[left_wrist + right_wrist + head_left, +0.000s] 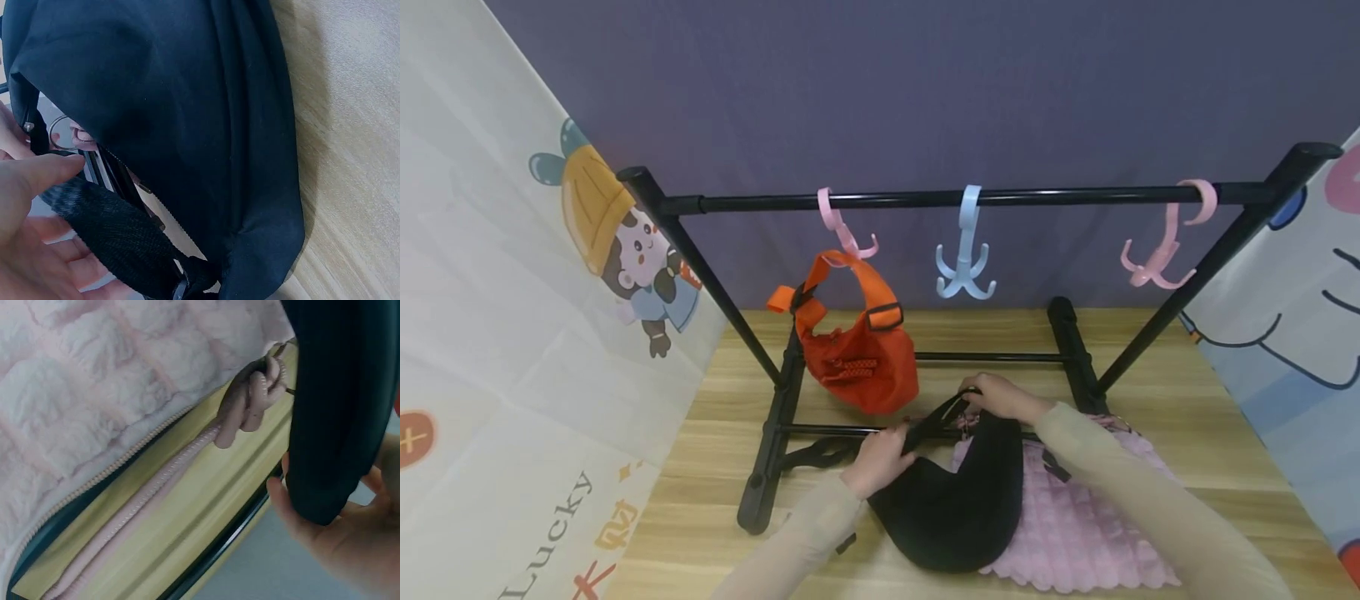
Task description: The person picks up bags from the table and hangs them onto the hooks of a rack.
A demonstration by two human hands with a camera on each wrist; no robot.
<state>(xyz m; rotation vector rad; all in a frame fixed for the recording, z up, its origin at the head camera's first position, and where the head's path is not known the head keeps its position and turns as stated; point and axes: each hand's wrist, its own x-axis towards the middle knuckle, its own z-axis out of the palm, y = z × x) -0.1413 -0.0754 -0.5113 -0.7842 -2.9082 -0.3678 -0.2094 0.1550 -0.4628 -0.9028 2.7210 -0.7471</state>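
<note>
A black crescent-shaped shoulder bag [958,517] is between both hands in the head view, in front of a pink quilted bag [1090,525]. My left hand [878,460] holds its wide black strap [928,425]; in the left wrist view the thumb [53,170] lies over the strap with the fingers behind. At the bag's upper right end, my right hand [1003,395] grips the top, where strap and bag meet. The right wrist view has its fingers curled about the black bag's end [328,469]. The pink bag's twisted handle [144,506] passes beside it.
A black rack [910,200] carries a pink hook [842,225], a blue hook [967,242] and another pink hook [1165,242]. An orange bag [868,375] hangs from the left pink one. Low crossbars [992,357] run just above the wooden surface [700,492].
</note>
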